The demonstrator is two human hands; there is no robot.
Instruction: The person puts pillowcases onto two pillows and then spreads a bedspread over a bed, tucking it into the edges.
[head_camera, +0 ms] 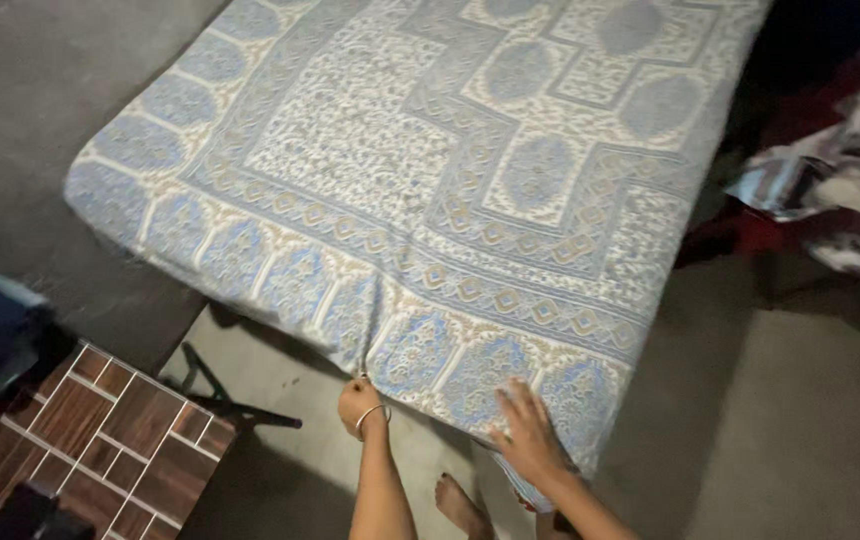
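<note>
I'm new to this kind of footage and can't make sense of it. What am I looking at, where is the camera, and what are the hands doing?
There is one picture, taken by a camera worn on a person's head, looking down. No machine: the two bare arms at the bottom are the wearer's own. A bed is covered by a blue and cream patterned sheet. The left hand, with a bangle on its wrist, pinches the sheet's hanging edge. The right hand lies flat, fingers spread, on the sheet's corner. A bare foot stands on the grey floor. A brick-patterned surface sits lower left.
</note>
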